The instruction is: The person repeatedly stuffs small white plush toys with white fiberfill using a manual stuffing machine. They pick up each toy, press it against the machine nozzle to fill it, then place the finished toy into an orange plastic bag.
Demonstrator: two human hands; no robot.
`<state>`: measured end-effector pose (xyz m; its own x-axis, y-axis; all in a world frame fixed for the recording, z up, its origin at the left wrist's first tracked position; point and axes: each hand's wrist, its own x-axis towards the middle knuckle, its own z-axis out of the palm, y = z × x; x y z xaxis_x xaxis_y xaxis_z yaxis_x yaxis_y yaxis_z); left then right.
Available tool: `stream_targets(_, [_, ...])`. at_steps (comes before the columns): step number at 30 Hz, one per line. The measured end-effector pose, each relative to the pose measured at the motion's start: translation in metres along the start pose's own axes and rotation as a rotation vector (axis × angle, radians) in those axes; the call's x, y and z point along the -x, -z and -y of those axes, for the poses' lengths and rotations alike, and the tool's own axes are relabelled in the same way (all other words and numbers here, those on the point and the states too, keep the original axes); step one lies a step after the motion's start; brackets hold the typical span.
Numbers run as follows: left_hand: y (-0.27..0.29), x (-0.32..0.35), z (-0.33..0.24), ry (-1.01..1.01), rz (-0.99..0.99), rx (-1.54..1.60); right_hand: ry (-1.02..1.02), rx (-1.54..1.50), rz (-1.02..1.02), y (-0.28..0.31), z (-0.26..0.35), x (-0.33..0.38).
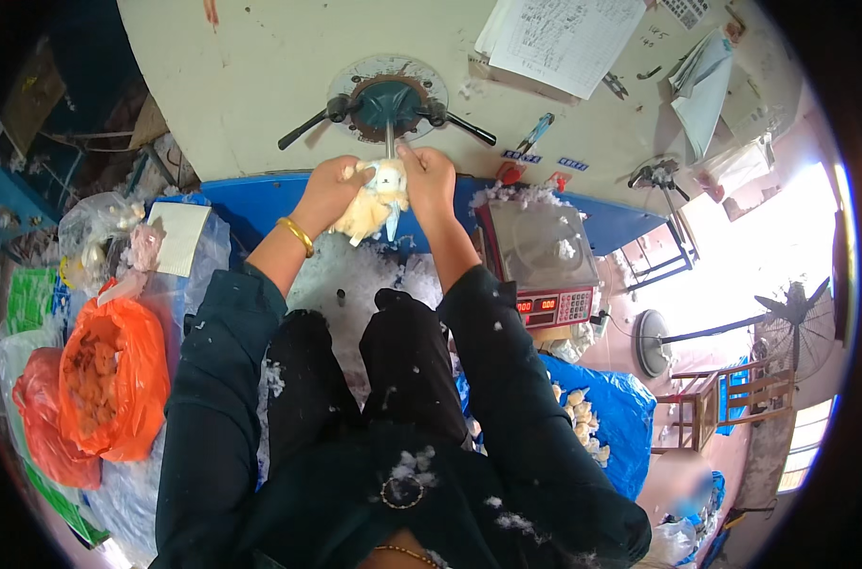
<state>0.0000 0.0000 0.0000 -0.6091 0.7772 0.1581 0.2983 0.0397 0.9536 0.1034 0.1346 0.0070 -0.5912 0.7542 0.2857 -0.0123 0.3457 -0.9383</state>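
Note:
Both my hands hold a small cream plush toy (363, 214) against the end of a thin metal tube (389, 142). That tube sticks out toward me from a round metal fitting (431, 81) on the pale machine panel. My left hand (334, 194), below a gold bangle, is closed on the toy's left side. My right hand (428, 178) grips its right side, with the thumb up beside the tube. The toy has a pale face with small dark marks and a light blue piece hanging below. Whether the tube goes inside the toy is hidden by my fingers.
Black handles (471, 130) flank the fitting. To the right stands a digital scale (543, 251) with white fluff on it. Orange bags (118, 375) of small pieces lie at left. A blue bag (621, 417) holds several cream plush pieces. Further right are a fan (793, 322) and a wooden chair (701, 408).

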Motion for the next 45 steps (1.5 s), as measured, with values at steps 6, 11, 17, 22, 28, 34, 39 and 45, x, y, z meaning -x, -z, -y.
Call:
stream_targets(6, [-0.010,0.016,0.001,0.143,0.018,0.411,-0.104,0.059,0.170,0.023,-0.005,0.028])
stream_targets(11, [-0.001,-0.008,-0.007,0.119,0.007,0.402,0.050,-0.127,0.072,-0.006,-0.029,-0.009])
stream_targets(17, [0.001,-0.002,0.001,0.059,-0.003,0.264,-0.036,-0.141,0.091,0.000,-0.032,0.001])
stream_targets(22, [-0.009,0.032,-0.012,0.047,-0.019,0.330,-0.091,-0.297,0.129,0.013,-0.006,0.031])
stream_targets(28, [-0.031,0.049,-0.021,-0.409,-0.204,-0.349,-0.187,-0.447,0.220,0.040,-0.004,0.038])
stream_targets(34, [-0.014,0.042,-0.011,-0.409,-0.194,-0.491,-0.117,-0.380,0.165,0.031,0.010,0.062])
stream_targets(39, [-0.015,0.046,-0.010,-0.418,-0.189,-0.567,-0.173,-0.540,0.128,0.032,0.010,0.072])
stream_targets(45, [-0.031,0.074,-0.027,-0.424,-0.192,-0.530,-0.194,-0.570,0.106,0.041,0.003,0.070])
